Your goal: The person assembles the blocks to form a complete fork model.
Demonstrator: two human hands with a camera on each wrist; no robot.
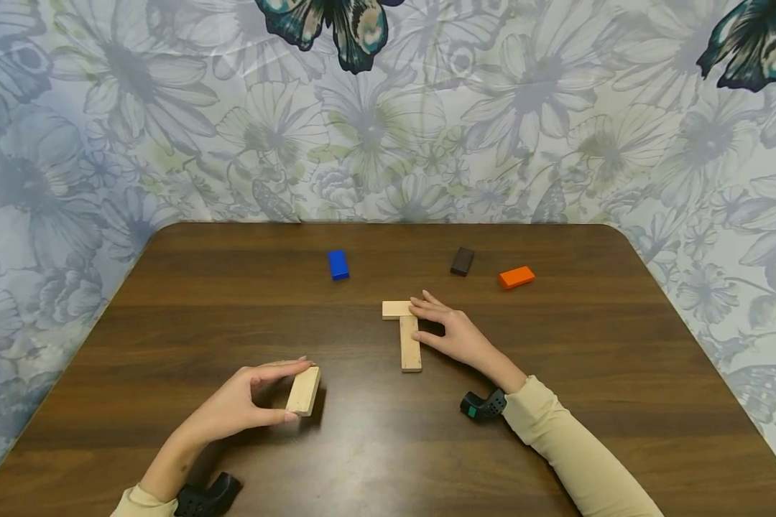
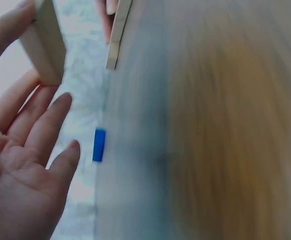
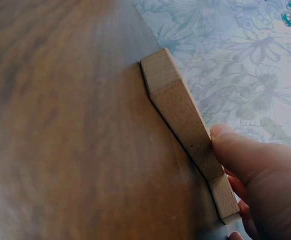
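Note:
In the head view, my left hand [image 1: 248, 398] holds a plain wooden block [image 1: 305, 391] between thumb and fingertips, tilted, with its shadow on the table beside it. The left wrist view shows this block [image 2: 48, 45] up close. Two more wooden blocks lie flat in a T shape: a crosswise block [image 1: 393, 310] at the far side and a lengthwise block [image 1: 410, 352] against it. My right hand [image 1: 455, 334] rests beside them, its thumb touching the lengthwise block's side. Its extended fingers are at the crosswise block's right end and partly hide it.
Beyond the hands, a blue block [image 1: 338, 266] lies on the brown wooden table [image 1: 168, 323]. Toward the right are a black block [image 1: 462, 261] and an orange block [image 1: 516, 277]. Behind the table's far edge rises a flowered wall [image 1: 375, 143].

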